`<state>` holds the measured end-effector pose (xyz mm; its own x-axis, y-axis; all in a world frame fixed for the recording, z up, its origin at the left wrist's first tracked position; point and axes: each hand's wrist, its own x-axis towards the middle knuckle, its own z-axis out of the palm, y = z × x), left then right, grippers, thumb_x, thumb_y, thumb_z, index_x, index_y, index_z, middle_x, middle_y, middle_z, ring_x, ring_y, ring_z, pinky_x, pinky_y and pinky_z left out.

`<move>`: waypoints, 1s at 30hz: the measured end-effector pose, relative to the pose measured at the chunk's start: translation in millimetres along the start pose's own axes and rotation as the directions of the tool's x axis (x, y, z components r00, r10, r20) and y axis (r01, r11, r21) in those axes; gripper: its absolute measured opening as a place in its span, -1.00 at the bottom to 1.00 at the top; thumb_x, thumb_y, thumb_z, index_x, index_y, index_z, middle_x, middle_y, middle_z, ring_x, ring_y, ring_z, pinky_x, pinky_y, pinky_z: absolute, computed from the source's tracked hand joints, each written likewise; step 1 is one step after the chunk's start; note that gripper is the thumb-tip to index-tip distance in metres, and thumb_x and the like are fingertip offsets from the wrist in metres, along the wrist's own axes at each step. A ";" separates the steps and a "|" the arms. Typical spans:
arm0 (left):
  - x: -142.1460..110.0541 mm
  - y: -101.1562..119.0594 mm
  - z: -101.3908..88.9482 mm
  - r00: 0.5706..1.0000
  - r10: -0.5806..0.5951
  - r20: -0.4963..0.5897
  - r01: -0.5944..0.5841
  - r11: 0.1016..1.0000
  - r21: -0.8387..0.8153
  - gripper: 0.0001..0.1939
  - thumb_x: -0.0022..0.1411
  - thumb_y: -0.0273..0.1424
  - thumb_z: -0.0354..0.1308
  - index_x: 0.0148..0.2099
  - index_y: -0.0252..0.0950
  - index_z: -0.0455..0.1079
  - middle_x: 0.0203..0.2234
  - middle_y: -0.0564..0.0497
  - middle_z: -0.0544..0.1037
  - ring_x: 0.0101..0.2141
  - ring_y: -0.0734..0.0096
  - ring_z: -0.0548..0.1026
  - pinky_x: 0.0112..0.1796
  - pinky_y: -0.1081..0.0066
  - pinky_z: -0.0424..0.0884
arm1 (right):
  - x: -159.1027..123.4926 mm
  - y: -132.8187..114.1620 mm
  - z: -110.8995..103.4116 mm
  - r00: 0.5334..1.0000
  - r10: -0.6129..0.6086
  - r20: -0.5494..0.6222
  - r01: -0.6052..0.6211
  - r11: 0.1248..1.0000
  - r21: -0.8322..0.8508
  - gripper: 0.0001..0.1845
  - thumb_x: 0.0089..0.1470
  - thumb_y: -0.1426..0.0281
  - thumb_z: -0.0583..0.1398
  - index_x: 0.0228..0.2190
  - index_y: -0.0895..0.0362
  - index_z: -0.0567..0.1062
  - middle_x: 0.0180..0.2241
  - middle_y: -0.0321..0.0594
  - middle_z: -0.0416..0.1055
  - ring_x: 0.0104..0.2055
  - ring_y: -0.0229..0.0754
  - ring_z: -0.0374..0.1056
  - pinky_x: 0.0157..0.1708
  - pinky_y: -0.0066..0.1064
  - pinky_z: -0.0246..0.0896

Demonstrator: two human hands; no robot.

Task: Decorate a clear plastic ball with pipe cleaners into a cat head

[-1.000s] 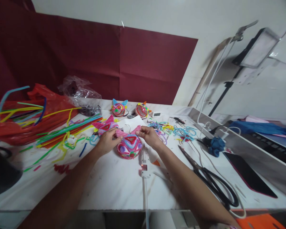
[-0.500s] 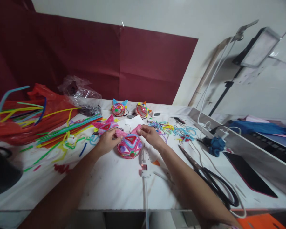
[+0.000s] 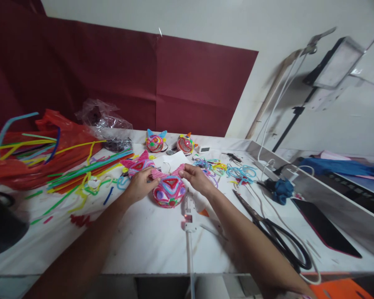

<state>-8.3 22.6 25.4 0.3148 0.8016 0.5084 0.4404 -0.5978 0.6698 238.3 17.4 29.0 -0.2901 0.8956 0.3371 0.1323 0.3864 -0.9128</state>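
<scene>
A round animal mask point(image 3: 169, 192), covered in pink, blue and white pipe cleaners with purple eyes, sits on the white table between my hands. Two pink pointed ears rise from its top. My left hand point(image 3: 141, 184) pinches the left ear, and my right hand point(image 3: 197, 177) pinches the right ear near its tip. Just right of the mask lies a white glue gun point(image 3: 190, 209) with a glowing red light, its cord running to the table's front edge. Behind my left hand stands a similar pink-eared mask point(image 3: 139, 164), partly hidden.
Two more eared masks, one with blue ears point(image 3: 155, 142) and another with orange ears point(image 3: 186, 143), stand at the back. Loose pipe cleaners point(image 3: 90, 170) and a red bag point(image 3: 65, 143) spread left. Large black scissors point(image 3: 272, 228) and a dark phone-like slab point(image 3: 326, 226) lie right.
Almost nothing differs. Both hands stay on the mask's ears, and the mask appears tipped very slightly.
</scene>
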 end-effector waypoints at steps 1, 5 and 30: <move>0.0 -0.4 0.1 1.000 -0.001 0.001 0.001 1.000 0.001 -0.87 0.17 -0.30 0.17 -0.38 -0.21 0.36 -0.47 0.07 0.48 -0.39 0.33 0.48 -0.35 0.39 0.44 | 0.1 0.0 0.1 1.000 -0.002 0.001 0.002 1.000 -0.001 -0.43 0.00 -0.17 0.34 -0.47 0.07 0.41 -0.49 -0.35 0.31 -0.39 -0.21 0.19 -0.32 -0.34 0.14; -0.1 -2.6 0.5 1.000 -0.005 -0.005 0.005 1.000 0.019 -0.89 0.17 -0.32 0.18 -0.38 -0.21 0.37 -0.47 0.07 0.48 -0.39 0.33 0.48 -0.34 0.38 0.45 | -0.7 -1.9 0.5 1.000 -0.002 -0.002 0.002 1.000 0.002 -0.41 -0.02 -0.19 0.34 -0.48 0.08 0.41 -0.50 -0.35 0.30 -0.40 -0.22 0.18 -0.33 -0.34 0.14; -0.7 -0.9 1.0 1.000 0.004 -0.011 -0.004 1.000 0.027 -0.89 0.18 -0.31 0.19 -0.36 -0.23 0.40 -0.44 0.05 0.54 -0.35 0.29 0.53 -0.27 0.35 0.48 | -5.1 -4.5 1.4 1.000 -0.004 -0.006 0.003 0.999 -0.042 -0.43 0.04 -0.19 0.29 -0.47 0.06 0.39 -0.48 -0.36 0.21 -0.39 -0.22 0.09 -0.37 -0.35 0.07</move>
<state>-8.0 22.6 23.9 0.3078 0.7987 0.5170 0.4620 -0.6005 0.6526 237.8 10.8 31.0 -0.2848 0.8956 0.3417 0.1712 0.3983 -0.9011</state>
